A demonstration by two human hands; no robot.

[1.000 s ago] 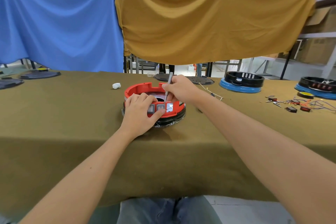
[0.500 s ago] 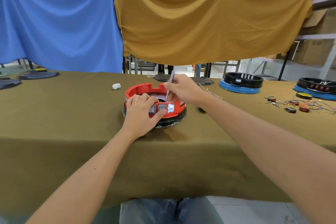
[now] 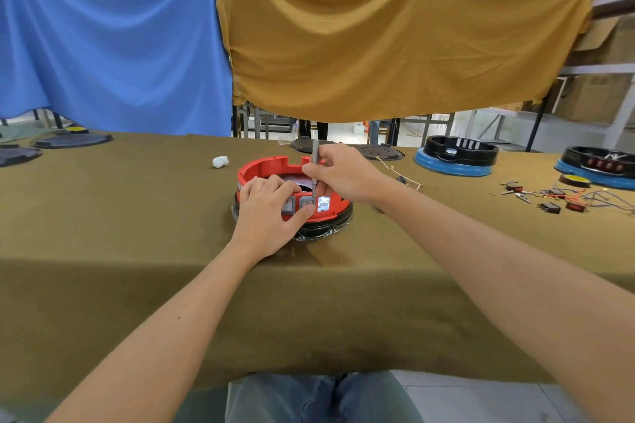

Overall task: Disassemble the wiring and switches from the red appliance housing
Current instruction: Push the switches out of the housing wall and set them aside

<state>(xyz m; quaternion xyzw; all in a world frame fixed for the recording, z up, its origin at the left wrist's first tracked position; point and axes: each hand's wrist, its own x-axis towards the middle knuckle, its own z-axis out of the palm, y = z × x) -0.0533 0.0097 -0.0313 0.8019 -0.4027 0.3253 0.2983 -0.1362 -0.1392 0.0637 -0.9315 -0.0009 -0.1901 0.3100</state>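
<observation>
The round red appliance housing (image 3: 264, 166) sits on a black base in the middle of the olive-covered table. Grey switches (image 3: 305, 203) line its near wall; a bright opening shows at their right end. My left hand (image 3: 266, 216) grips the near wall, fingers curled over the rim and thumb under a switch. My right hand (image 3: 343, 173) pinches a thin grey screwdriver (image 3: 315, 158), held nearly upright, its tip down inside the housing just behind the switches. The wiring inside is hidden by my hands.
Removed switches and loose wires (image 3: 563, 199) lie at the right. Two black housings on blue bases (image 3: 457, 154) (image 3: 599, 166) stand at the back right, black plates (image 3: 74, 139) at the back left, a white wad (image 3: 220, 161) left of the housing.
The screwdriver has swung from a tilt to nearly upright, with its tip still behind the switches. My left hand keeps its hold on the housing.
</observation>
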